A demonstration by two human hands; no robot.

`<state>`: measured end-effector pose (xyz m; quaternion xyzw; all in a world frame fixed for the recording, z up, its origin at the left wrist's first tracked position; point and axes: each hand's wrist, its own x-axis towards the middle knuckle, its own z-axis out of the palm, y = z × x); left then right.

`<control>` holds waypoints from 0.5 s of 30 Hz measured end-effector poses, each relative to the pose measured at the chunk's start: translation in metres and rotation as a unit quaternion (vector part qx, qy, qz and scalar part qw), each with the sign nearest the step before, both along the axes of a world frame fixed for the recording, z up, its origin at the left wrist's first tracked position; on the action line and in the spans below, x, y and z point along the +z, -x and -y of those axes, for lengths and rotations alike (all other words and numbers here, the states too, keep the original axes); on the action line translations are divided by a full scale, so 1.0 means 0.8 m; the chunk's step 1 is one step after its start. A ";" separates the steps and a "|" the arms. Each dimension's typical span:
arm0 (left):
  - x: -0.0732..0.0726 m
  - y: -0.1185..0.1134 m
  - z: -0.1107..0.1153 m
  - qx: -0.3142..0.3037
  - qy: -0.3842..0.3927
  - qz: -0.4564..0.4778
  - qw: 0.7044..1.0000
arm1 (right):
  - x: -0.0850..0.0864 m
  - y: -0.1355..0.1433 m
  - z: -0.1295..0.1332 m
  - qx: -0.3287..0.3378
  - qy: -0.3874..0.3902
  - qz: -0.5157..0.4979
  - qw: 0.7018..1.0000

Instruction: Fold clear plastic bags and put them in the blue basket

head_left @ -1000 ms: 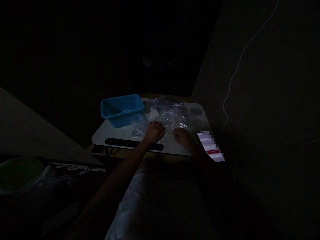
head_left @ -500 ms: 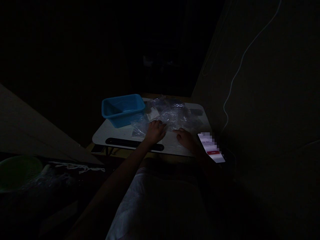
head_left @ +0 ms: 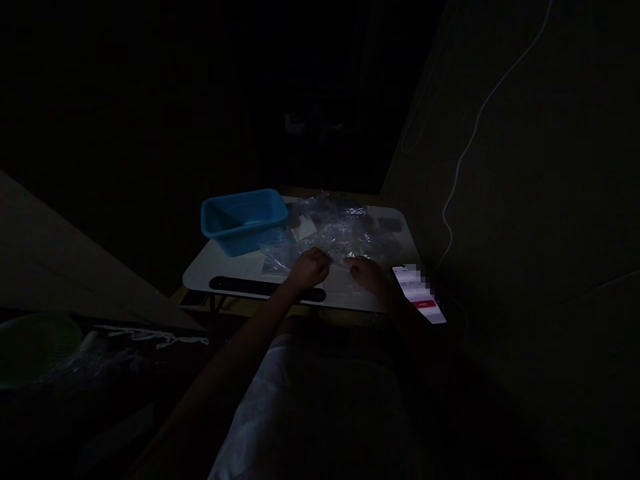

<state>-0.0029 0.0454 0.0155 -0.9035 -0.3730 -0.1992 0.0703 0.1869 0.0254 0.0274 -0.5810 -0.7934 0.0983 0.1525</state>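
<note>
Clear plastic bags [head_left: 340,233] lie crumpled and overlapping on a small white table [head_left: 197,272]. My left hand [head_left: 311,268] is closed, its fingers pinching the near edge of the clear plastic. Facing it from the right, my right hand [head_left: 366,273] is closed too, thumb and index finger pinching the same stretch of plastic. The plastic runs between both hands, just above the tabletop. A small pale packet [head_left: 303,228] lies among the bags beyond my left hand. The dim light hides fine detail at the fingertips.
A blue plastic basin [head_left: 245,223] stands on the table's left. A lit phone [head_left: 420,295] rests by the right edge. A black slot [head_left: 265,289] runs along the table's front. A white cable [head_left: 459,157] hangs at right; a green basket [head_left: 40,347] sits low left.
My left fingers, spread over the plastic before, have curled into a pinch on it. My right fingers have closed on the plastic as well. The view has shifted slightly.
</note>
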 end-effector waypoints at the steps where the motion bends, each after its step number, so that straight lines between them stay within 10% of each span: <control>1: 0.000 0.000 0.000 0.006 0.005 0.004 1.000 | 0.002 0.001 -0.002 0.003 0.009 0.009 1.000; 15: -0.007 0.003 -0.001 -0.046 0.010 0.046 0.998 | 0.008 0.003 -0.029 -0.035 0.072 0.027 0.996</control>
